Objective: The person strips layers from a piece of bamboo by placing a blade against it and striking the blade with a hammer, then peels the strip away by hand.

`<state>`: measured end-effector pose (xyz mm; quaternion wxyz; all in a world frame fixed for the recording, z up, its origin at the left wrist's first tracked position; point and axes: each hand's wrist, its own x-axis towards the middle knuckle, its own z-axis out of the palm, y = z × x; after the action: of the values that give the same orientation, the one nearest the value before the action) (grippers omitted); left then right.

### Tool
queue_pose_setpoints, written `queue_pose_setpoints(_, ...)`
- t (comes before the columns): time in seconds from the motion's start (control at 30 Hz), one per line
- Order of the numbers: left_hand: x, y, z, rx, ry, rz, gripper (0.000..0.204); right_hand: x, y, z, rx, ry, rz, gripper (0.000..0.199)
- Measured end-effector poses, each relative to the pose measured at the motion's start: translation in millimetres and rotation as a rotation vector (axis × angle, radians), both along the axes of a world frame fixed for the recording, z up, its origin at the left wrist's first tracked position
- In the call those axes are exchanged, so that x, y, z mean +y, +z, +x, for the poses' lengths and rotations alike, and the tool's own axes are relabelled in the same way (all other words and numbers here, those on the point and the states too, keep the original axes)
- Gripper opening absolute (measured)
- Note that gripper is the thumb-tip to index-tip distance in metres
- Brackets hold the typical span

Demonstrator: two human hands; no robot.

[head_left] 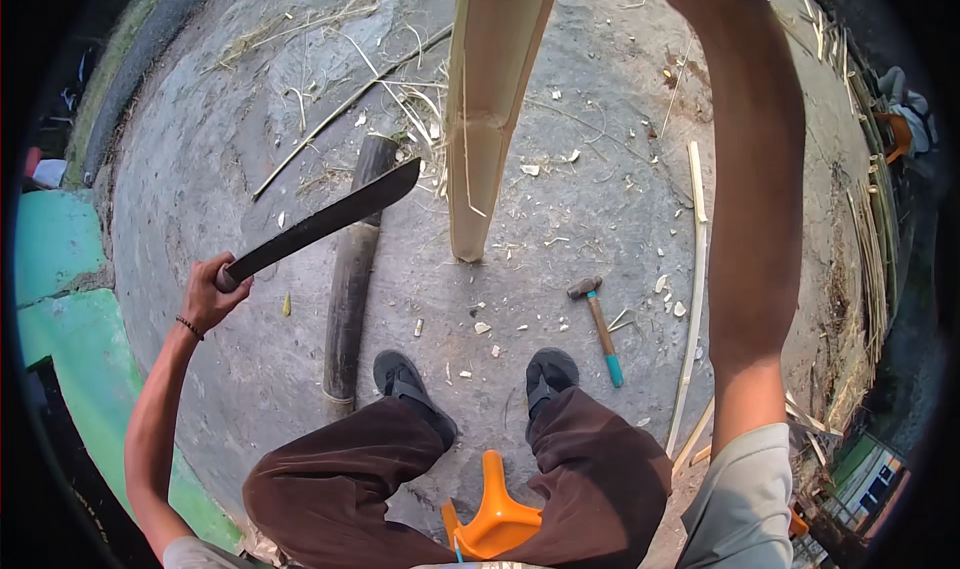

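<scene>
A person's left hand [212,291] is closed around the handle of a machete [325,219], to the left of the dark tube [350,279] that lies on the concrete floor [430,314]. The machete's long axis runs on a slant: the handle end is left of the tube, and the blade passes over the tube's far part in this view, its tip pointing away from the person and to the right, beyond the tube's right side. The tube's own long axis runs away from the person, its far end slightly to the right.

Right of the tube stands a split bamboo piece [490,79], close to upright, its narrow-looking lower end at the floor and its length running up past the top edge. The right arm [755,199] reaches up, farther right of the tube; its hand is out of view, so whether it grips anything cannot be told. A hammer [598,329] lies well to the tube's right, head away from the person, handle toward them.
</scene>
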<state>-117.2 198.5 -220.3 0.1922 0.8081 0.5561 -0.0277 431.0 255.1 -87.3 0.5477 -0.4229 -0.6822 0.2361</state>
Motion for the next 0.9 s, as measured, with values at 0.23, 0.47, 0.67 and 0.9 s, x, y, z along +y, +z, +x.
queue_pose_setpoints(0.23, -85.1, 163.0, 78.9, -0.855, 0.668, 0.095, 0.034, -23.9, 36.7, -23.4, -0.004, -0.391, -0.407, 0.03)
queue_pose_setpoints(0.47, -154.3, 443.3, 208.3, -1.125, 0.672, 0.152, 0.016, -105.0, 83.3, -80.9, -0.079, -0.321, -0.654, 0.023)
queue_pose_setpoints(0.67, -155.4, 565.8, 235.6, -1.042, 0.507, 0.074, 0.024, -177.1, 96.8, -116.6, -0.133, -0.365, -0.816, 0.021)
queue_pose_setpoints(0.9, -173.7, 574.4, 201.7, -0.962, 0.336, 0.097, 0.028, -206.9, 130.3, -155.9, -0.295, -0.244, -0.569, 0.032)
